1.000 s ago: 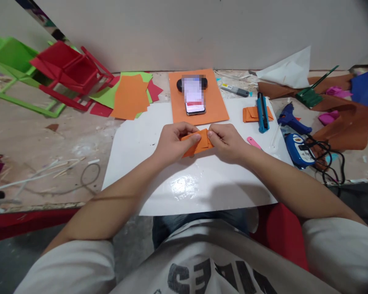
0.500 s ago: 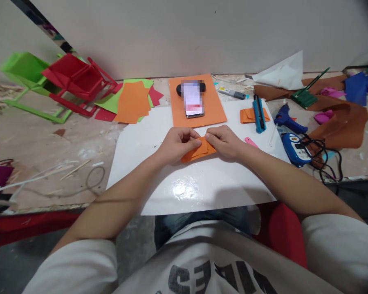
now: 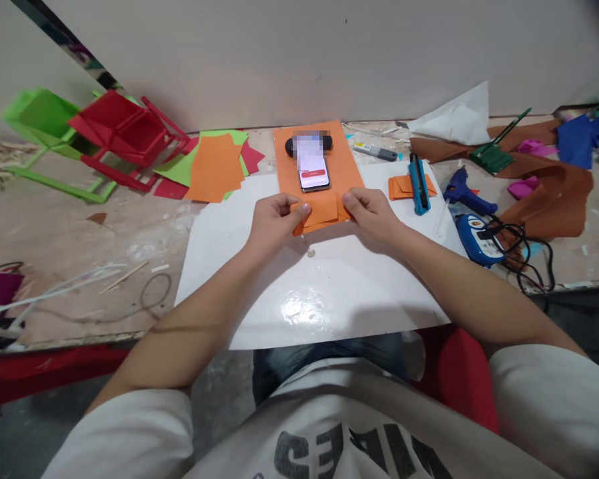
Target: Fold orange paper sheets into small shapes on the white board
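A small folded piece of orange paper [image 3: 322, 211] is stretched between both my hands, above the far part of the white board [image 3: 279, 279]. My left hand [image 3: 275, 218] pinches its left end, thumb on top. At the right end, the thumb and fingers of my right hand [image 3: 372, 211] are closed on it. Flaps of the paper overlap in its middle. Just beyond it lies a phone [image 3: 314, 176] on a larger orange sheet [image 3: 347, 159]. To the right of my right hand, a blue box cutter [image 3: 419, 185] rests across more folded orange pieces [image 3: 399, 187].
Left: a red model chair [image 3: 124, 130], a green one [image 3: 44, 120] and a stack of coloured sheets [image 3: 214, 166]. Right: a blue glue gun [image 3: 469, 193], a blue device [image 3: 479, 241] with black cables, and brown sheet scraps [image 3: 564, 193]. A grey cutter [image 3: 374, 152] lies at the back.
Both hands have lifted the folded orange paper up and away from me, closer to the phone. They have spread slightly apart, showing more of the paper.
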Demonstrator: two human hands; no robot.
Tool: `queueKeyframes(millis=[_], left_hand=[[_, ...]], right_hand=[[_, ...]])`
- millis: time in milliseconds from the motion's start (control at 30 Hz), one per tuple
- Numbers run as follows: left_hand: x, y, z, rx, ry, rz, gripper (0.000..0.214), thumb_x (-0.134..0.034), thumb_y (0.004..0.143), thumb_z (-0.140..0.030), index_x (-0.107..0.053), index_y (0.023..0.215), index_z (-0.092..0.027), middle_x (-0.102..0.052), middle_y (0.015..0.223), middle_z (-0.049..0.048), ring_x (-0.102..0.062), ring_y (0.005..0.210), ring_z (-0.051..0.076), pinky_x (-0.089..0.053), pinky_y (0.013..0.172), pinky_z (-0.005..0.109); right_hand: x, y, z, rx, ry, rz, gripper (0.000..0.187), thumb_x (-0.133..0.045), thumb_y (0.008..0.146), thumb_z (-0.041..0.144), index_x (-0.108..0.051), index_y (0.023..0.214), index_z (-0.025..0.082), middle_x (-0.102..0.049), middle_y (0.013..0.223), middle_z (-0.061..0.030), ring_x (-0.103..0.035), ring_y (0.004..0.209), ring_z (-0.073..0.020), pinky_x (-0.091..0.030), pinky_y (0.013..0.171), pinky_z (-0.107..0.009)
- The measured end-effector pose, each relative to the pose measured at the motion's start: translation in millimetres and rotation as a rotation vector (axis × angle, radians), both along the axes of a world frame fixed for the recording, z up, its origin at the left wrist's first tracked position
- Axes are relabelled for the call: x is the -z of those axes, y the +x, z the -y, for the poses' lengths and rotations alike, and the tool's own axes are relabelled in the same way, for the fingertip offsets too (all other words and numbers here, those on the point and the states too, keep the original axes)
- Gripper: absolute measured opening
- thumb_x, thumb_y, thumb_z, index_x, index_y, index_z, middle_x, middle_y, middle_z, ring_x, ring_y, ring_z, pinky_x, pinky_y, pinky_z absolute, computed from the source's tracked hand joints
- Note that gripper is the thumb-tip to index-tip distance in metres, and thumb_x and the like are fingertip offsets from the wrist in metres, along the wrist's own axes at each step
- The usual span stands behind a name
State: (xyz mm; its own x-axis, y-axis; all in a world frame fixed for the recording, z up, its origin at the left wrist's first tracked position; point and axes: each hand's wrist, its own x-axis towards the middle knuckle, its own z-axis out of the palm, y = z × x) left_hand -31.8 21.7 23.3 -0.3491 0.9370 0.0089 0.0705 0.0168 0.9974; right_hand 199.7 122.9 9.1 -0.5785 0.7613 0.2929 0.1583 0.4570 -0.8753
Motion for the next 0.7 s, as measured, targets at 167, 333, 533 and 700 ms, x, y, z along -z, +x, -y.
queueKeyframes(millis=[167, 333, 533, 700], left_hand=[[0.6, 1.2, -1.8, -0.067, 0.033, 0.017, 0.028, -0.104, 0.083, -0.037, -0.082, 0.082, -0.020, -0.077, 0.072, 0.0031, -0.068, 0.065, 0.014, -0.055, 0.059, 0.024], [0.3, 0.6, -3.4, -0.089, 0.027, 0.010, 0.026, -0.100, 0.088, -0.036, -0.081, 0.080, -0.020, -0.074, 0.068, 0.0017, -0.066, 0.060, 0.014, -0.054, 0.056, 0.024], [3.6, -0.1, -4.1, -0.094, -0.024, -0.035, 0.018, -0.096, 0.091, -0.028, -0.080, 0.086, -0.021, -0.074, 0.069, 0.0006, -0.071, 0.062, 0.016, -0.058, 0.060, 0.026], [9.9, 0.5, -3.8, -0.085, 0.009, -0.128, 0.012, -0.089, 0.095, -0.024, -0.079, 0.088, -0.022, -0.077, 0.075, 0.0009, -0.072, 0.067, 0.016, -0.060, 0.065, 0.029]], right_hand=[[3.8, -0.5, -2.7, 0.006, 0.007, 0.053, 0.076, -0.060, 0.114, 0.094, -0.047, 0.077, 0.028, -0.048, 0.073, 0.0022, -0.042, 0.072, -0.0180, -0.031, 0.071, -0.040], [9.9, -1.1, -9.7, 0.136, 0.054, 0.016, 0.078, -0.054, 0.114, 0.097, -0.043, 0.077, 0.029, -0.046, 0.074, 0.0007, -0.040, 0.073, -0.0198, -0.030, 0.072, -0.042], [11.1, 0.8, -11.4, 0.155, -0.010, -0.029, 0.087, -0.051, 0.106, 0.111, -0.043, 0.076, 0.029, -0.049, 0.076, -0.0010, -0.043, 0.074, -0.0210, -0.033, 0.072, -0.042], [9.6, -5.0, -7.2, 0.072, -0.251, -0.128, 0.089, -0.061, 0.093, 0.118, -0.055, 0.088, 0.030, -0.059, 0.085, -0.0024, -0.058, 0.080, -0.0231, -0.049, 0.071, -0.040]])
